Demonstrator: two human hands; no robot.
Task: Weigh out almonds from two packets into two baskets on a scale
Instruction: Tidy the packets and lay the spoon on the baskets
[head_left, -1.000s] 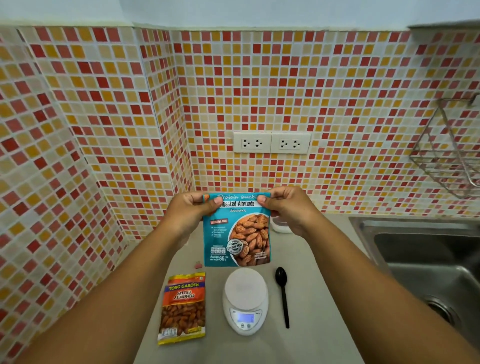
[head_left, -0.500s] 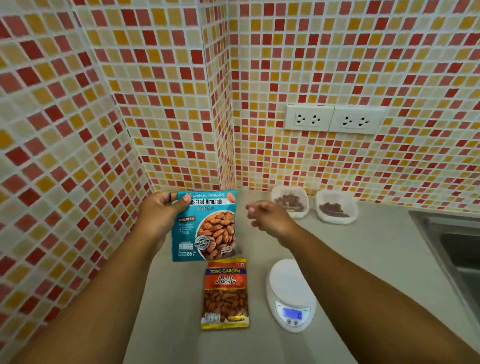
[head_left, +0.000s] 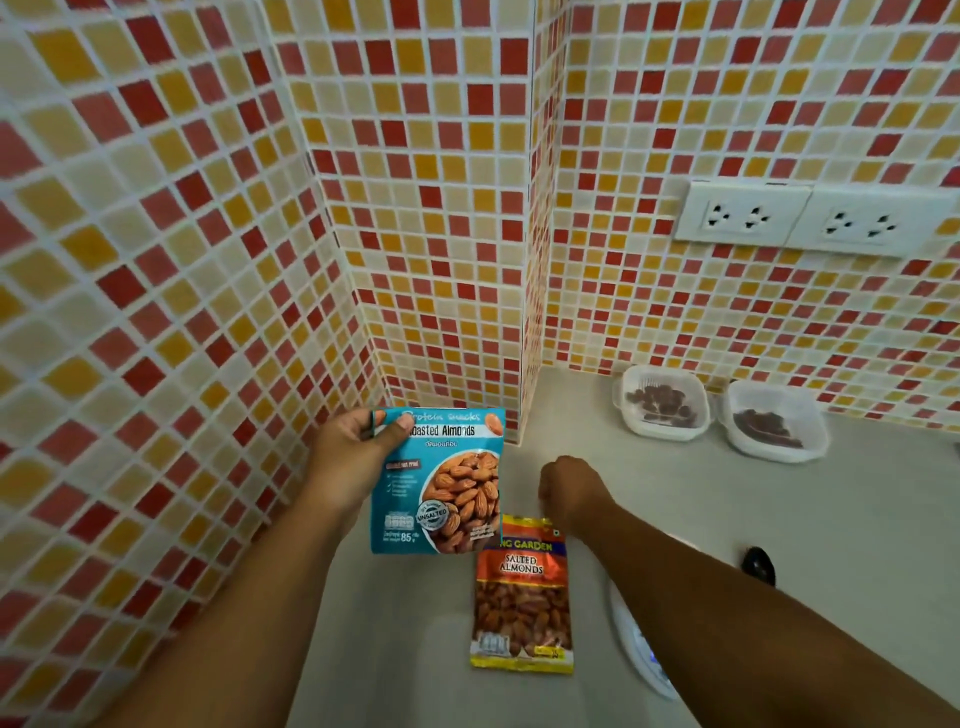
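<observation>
Nearest the person, the orange packet of salted almonds (head_left: 522, 595) is lying flat on the counter (head_left: 675, 499), its long axis running away from the body, and the right hand (head_left: 569, 491) is hovering just past its far end with the fingers curled under, so whether they are pinching anything cannot be told. Just to its left, the left hand (head_left: 353, 457) is pinching the top corner of the blue packet of roasted almonds (head_left: 441, 483), which is hanging upright above the counter. Farther back by the tiled wall, the two baskets (head_left: 662, 410) (head_left: 774, 421) are sitting side by side with almonds already inside, well apart from both hands and nearer the right one.
</observation>
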